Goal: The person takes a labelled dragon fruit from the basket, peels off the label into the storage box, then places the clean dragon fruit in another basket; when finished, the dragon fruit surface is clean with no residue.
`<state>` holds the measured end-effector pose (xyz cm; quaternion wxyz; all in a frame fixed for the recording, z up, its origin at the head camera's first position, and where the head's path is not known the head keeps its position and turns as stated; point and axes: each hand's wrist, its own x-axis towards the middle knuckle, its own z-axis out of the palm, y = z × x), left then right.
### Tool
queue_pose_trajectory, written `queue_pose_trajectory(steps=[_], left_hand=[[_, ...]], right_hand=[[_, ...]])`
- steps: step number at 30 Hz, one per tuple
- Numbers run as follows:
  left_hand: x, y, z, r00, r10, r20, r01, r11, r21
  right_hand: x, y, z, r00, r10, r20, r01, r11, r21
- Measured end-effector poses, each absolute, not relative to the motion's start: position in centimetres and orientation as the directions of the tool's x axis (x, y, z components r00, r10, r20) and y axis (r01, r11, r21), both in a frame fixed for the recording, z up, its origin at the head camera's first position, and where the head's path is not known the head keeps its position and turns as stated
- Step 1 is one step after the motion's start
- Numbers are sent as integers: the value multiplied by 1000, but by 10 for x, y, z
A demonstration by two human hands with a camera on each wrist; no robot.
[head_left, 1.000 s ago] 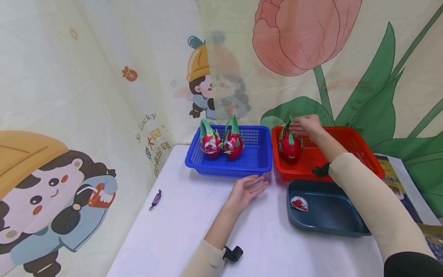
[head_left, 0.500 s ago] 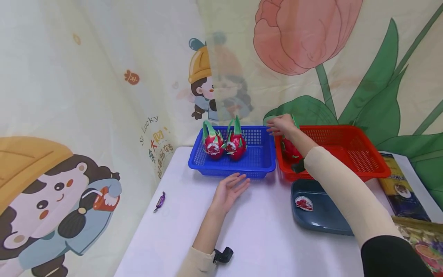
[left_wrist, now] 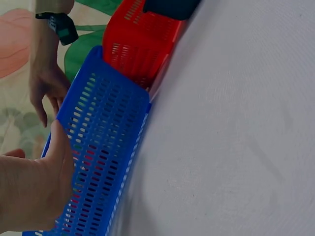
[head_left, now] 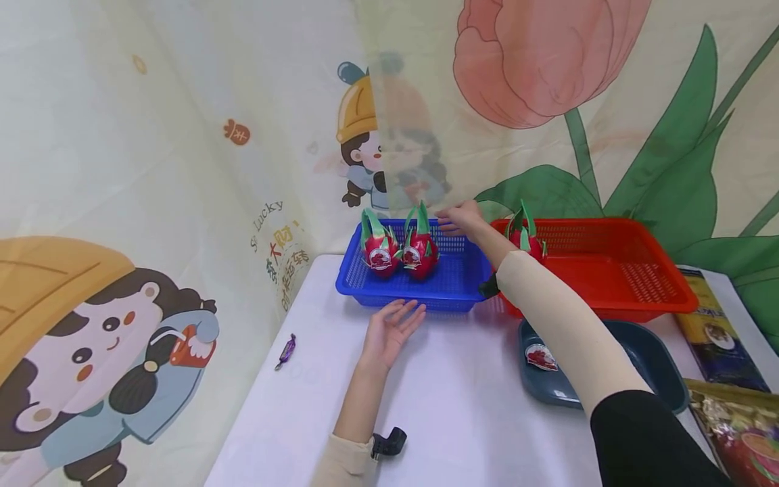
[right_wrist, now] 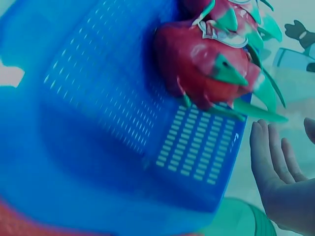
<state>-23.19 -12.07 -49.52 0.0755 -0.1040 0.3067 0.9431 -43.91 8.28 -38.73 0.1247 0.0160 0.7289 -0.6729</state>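
Two dragon fruits with round stickers sit side by side in the blue basket [head_left: 420, 302]: the left dragon fruit [head_left: 381, 260] and the right dragon fruit [head_left: 421, 257]. My right hand [head_left: 464, 220], fingers extended, is over the basket's back right part, close beside the right fruit's leaves and holding nothing. In the right wrist view the fingers [right_wrist: 263, 152] point toward that dragon fruit [right_wrist: 197, 64]. My left hand [head_left: 389, 331] is in front of the blue basket, palm up with relaxed fingers, nothing in it. A third dragon fruit [head_left: 526, 237] stands in the red basket [head_left: 608, 267], partly behind my right arm.
A dark teal tray [head_left: 654, 348] with a round sticker [head_left: 540, 357] stands before the red basket, partly under my right arm. A purple wrapped candy [head_left: 286, 352] lies at the table's left. Packets [head_left: 724, 331] lie at the right edge. A printed curtain hangs close behind the baskets.
My right hand has moved left from the dragon fruit in the red basket to over the blue basket. My left hand has shifted left along the blue basket's front.
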Motion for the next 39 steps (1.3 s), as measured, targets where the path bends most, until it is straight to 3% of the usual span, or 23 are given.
queue_pose_trajectory(steps=[11, 20, 29, 39], left_hand=[[-233, -134, -501, -967, 51, -248, -172, -852, 494], [-240, -140, -503, -968, 98, -233, -209, -829, 519], [-245, -134, -505, -971, 74, -228, -187, -828, 528], [-244, -131, -507, -976, 71, -206, -175, -819, 546]], right_hand=[[-442, 46, -404, -981, -82, -178, 165, 146, -975], [-453, 26, -407, -973, 31, -229, 231, 101, -968], [-458, 38, -411, -954, -39, -299, 301, -95, -949], [-458, 40, -410, -933, -103, -344, 354, -107, -929]])
